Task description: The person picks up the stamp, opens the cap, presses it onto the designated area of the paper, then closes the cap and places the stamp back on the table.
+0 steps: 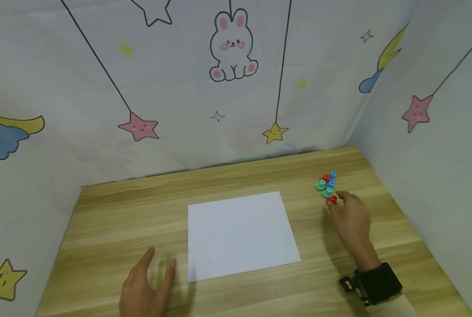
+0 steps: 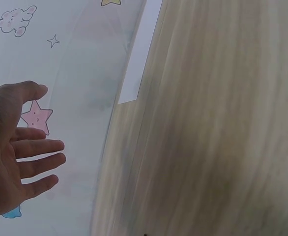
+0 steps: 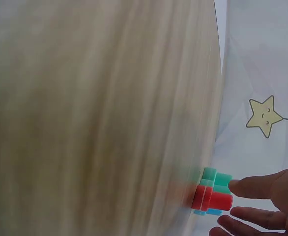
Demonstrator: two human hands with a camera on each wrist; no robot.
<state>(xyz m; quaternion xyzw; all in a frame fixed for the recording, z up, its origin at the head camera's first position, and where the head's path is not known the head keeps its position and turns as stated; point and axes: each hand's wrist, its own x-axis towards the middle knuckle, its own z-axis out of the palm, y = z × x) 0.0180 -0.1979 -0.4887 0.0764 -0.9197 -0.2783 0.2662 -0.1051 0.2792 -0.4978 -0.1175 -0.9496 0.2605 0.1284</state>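
Observation:
Small plastic pegs, each with a wide round base and a narrower knob, stand grouped at the table's far right. My right hand (image 1: pixel 352 215) is at the nearest red peg (image 1: pixel 332 200), thumb on one side and fingers on the other. In the right wrist view, that red peg (image 3: pixel 212 198) stands on the table, with the thumb and fingertips spread around its knob. Behind it are green pegs (image 1: pixel 328 193) and blue pegs (image 1: pixel 332 176), plus another red one (image 1: pixel 325 178). My left hand (image 1: pixel 144 286) hovers left of the white paper (image 1: pixel 241 237), fingers spread and holding nothing.
The paper lies flat on the wood-grain table (image 1: pixel 132 211), in the middle. White cloth walls (image 1: pixel 180 97) printed with stars and a rabbit enclose the table at the back and sides. A black strap device (image 1: pixel 378 284) is on the right wrist.

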